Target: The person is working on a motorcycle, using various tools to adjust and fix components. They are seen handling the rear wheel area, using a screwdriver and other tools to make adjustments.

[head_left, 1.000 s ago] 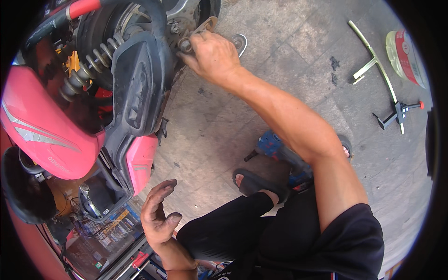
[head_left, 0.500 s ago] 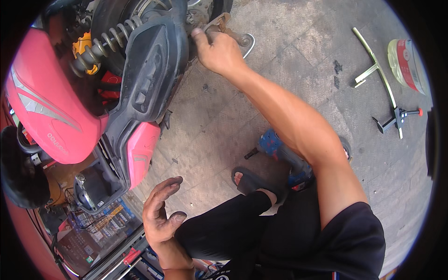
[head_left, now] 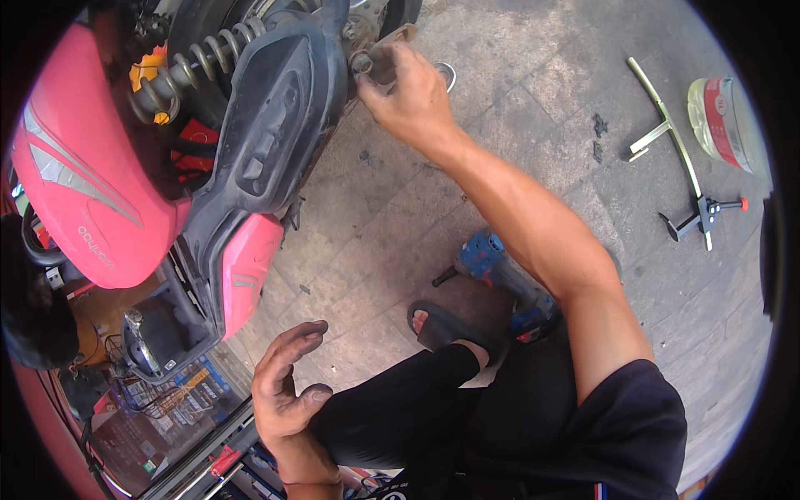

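Reaching in beside a pink motorbike [head_left: 96, 183] with the right hand [head_left: 417, 96], bending thumb and fingers about a round metal fitting [head_left: 362, 62] near the wheel [head_left: 403, 13], just beside the end of a black plastic cover [head_left: 271, 125] and close to a brownish plate [head_left: 402, 33]. Not being able to tell from this view a firm grip from a light touch. Holding the left hand [head_left: 287, 392] open and free of any object, fingers loosely curved and darkened at the tips, just beside a black-clad knee [head_left: 358, 417]. Appearing to be partway through handwork at the metal fitting: having it seemingly attached to the machine, and showing no sign of a finished job there. Leaving uncertain any loosening or tightening already done, and likewise the amount left. Having a blue cordless power tool [head_left: 500, 267] lying on the paved floor [head_left: 358, 250] near a sandalled foot [head_left: 450, 327], out of the grasp of both hands. Having also in view, well apart to the right, a metal bar [head_left: 683, 150] with a red knob, near a translucent container [head_left: 721, 125]. Showing, left of the cover, an exposed coil spring [head_left: 196, 67].
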The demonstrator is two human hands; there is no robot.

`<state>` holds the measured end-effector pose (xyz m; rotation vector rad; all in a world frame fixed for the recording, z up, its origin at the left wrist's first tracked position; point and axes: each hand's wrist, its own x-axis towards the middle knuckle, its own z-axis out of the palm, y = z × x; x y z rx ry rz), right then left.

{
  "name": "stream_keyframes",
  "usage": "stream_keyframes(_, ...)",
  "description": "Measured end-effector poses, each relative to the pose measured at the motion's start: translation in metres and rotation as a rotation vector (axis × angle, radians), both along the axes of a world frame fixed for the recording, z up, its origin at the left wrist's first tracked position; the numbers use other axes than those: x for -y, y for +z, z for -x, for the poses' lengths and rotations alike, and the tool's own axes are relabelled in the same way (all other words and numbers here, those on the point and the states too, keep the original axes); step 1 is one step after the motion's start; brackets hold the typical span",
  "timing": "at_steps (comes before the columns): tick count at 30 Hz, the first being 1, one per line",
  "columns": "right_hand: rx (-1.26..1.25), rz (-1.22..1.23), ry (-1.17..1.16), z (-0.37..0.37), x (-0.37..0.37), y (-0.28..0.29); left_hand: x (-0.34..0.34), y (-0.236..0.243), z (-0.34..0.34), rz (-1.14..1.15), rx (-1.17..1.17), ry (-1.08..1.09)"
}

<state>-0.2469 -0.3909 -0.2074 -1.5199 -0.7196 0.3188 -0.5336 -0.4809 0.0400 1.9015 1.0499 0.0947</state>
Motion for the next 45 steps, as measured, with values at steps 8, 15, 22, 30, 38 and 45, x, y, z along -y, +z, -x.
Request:
stream_keyframes(8, -0.031, 0.0, -0.086, 0.005, -0.01, 0.003, 0.001, -0.001, 0.001, 0.014, 0.007, -0.014)
stream_keyframes(15, -0.025, 0.151, 0.016, -0.004, -0.015, 0.011, 0.003, -0.003, -0.004, 0.024, 0.004, -0.005)
stream_keyframes(22, -0.04, 0.119, -0.057, -0.001, -0.009, 0.007, 0.003, -0.001, -0.006, 0.023, -0.008, -0.012)
stream_keyframes(30, -0.085, 0.105, 0.008, 0.0, -0.005, 0.005, 0.0, -0.002, -0.007, 0.05, -0.019, -0.042)
stream_keyframes(38, 0.02, 0.022, -0.086, 0.003, -0.006, 0.001, 0.0, -0.003, -0.007, 0.038, -0.024, -0.048)
stream_keyframes(45, -0.1, 0.065, -0.017, 0.001, -0.003, 0.006, -0.001, -0.004, -0.009, 0.04, -0.019, -0.042)
